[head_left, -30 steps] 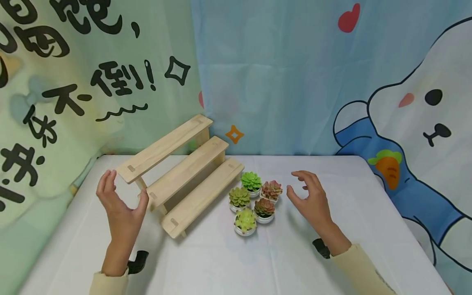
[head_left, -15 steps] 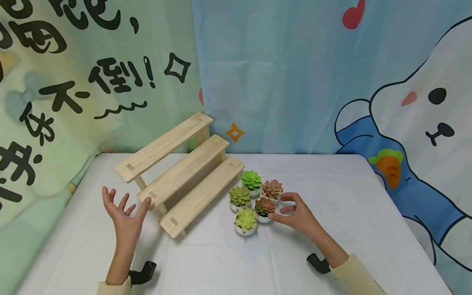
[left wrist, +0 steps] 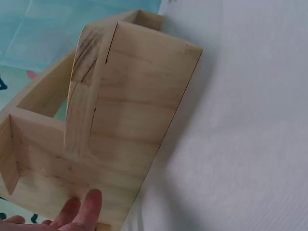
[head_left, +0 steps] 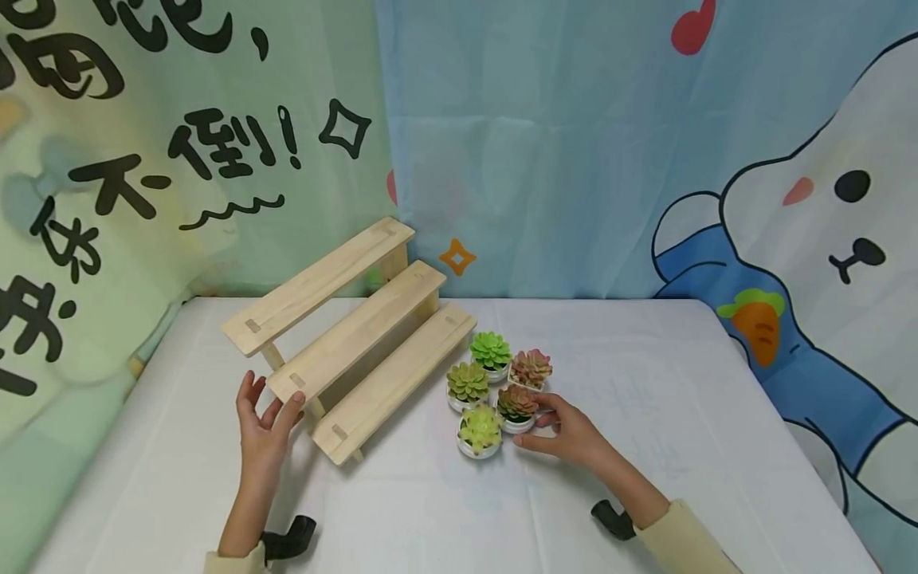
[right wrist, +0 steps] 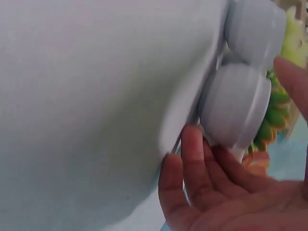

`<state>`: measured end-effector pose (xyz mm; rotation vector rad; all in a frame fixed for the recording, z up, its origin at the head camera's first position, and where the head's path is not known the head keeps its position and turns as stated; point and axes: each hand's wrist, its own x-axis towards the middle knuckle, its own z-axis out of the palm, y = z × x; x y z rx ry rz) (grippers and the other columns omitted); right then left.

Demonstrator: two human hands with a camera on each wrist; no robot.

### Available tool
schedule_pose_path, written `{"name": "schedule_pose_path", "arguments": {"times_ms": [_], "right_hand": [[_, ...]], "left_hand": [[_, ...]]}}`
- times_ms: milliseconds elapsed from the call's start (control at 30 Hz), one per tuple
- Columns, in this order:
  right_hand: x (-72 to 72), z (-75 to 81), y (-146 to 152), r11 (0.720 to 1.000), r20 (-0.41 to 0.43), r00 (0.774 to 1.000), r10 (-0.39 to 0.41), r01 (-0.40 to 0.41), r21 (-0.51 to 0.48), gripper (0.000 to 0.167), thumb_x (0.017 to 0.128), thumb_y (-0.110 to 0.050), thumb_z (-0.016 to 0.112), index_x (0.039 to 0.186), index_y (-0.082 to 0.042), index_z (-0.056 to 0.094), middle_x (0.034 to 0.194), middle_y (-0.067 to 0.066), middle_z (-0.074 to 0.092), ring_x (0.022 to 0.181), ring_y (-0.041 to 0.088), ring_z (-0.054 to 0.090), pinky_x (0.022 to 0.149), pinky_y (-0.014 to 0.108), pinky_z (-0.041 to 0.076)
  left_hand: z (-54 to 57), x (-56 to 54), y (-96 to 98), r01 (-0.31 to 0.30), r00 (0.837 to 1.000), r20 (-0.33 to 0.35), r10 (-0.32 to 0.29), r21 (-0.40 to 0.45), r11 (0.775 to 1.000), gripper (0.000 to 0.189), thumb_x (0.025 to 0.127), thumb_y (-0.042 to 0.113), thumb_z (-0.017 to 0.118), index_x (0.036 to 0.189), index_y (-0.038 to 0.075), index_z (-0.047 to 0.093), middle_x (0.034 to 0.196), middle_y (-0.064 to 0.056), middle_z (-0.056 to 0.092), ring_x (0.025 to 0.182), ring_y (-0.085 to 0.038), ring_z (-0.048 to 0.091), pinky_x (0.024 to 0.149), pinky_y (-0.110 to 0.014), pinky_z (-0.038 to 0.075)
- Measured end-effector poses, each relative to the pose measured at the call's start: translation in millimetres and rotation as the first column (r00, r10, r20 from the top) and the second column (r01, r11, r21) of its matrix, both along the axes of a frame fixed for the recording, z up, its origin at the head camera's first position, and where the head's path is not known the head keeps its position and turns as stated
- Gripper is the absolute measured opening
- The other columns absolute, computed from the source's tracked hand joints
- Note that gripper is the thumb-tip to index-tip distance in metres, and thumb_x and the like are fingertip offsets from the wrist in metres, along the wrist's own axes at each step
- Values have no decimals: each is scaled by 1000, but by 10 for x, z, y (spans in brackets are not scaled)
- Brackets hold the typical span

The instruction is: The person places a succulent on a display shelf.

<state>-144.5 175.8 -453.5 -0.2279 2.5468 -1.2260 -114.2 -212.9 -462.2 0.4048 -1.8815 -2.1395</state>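
Note:
My right hand (head_left: 570, 434) is at the reddish-brown succulent (head_left: 516, 403) in its white pot, fingers on the far right side and thumb at the near side. In the right wrist view that pot (right wrist: 236, 103) lies between relaxed fingers (right wrist: 192, 154) and a thumb held apart from it. My left hand (head_left: 262, 438) is by the left end of a three-tier wooden stand (head_left: 358, 335), its thumb overlapping the middle step. The left wrist view shows fingertips (left wrist: 91, 204) in front of the stand's pale wood (left wrist: 139, 91), with nothing gripped.
Beside the held-at pot stand a bright green succulent (head_left: 491, 350), an olive-green one (head_left: 468, 383), a yellow-green one (head_left: 480, 429) and a pink one (head_left: 531, 369). A white cloth covers the table (head_left: 402, 510). A printed curtain (head_left: 538, 159) hangs behind.
My right hand has moved left and down to the reddish-brown succulent. My left hand dropped from beside the top step, then came right toward the middle step's end.

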Motion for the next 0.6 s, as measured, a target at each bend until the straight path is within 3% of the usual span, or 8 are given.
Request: {"name": "schedule_pose_path", "arguments": {"times_ms": [100, 200, 400, 600], "right_hand": [[6, -27, -44, 1000, -35, 999, -9, 10, 16, 74, 83, -23, 79, 137, 11, 42, 109, 19, 59, 94, 28, 56, 73, 40, 49], [-29, -63, -92, 999, -69, 997, -19, 21, 30, 73, 82, -22, 80, 137, 9, 44, 94, 13, 57, 81, 22, 50, 62, 33, 40], [-74, -117, -121, 997, -97, 994, -42, 47, 57, 76, 81, -23, 81, 139, 6, 43, 81, 7, 52, 72, 19, 44, 59, 32, 38], [-86, -97, -122, 997, -54, 996, -67, 69, 33, 79, 80, -25, 82, 140, 6, 42, 81, 7, 55, 72, 19, 48, 59, 32, 42]], "left_hand": [[-17, 7, 29, -1, 1000, -28, 3, 42, 999, 78, 95, 2, 57, 155, 8, 7, 155, -15, 15, 114, -7, 48, 81, -16, 53], [-41, 14, 33, -1, 999, -41, 3, 62, 998, 74, 96, 1, 55, 154, 6, 10, 149, -12, 23, 111, -3, 49, 81, -18, 54], [-81, -5, 48, 2, 999, -50, 3, 85, 996, 58, 96, 0, 55, 147, 2, 26, 132, 0, 39, 112, -4, 51, 82, -22, 54], [-98, -36, 33, -7, 997, -72, 15, 107, 994, 46, 96, -2, 55, 138, 0, 35, 130, -1, 41, 109, -6, 54, 81, -24, 56]]}}
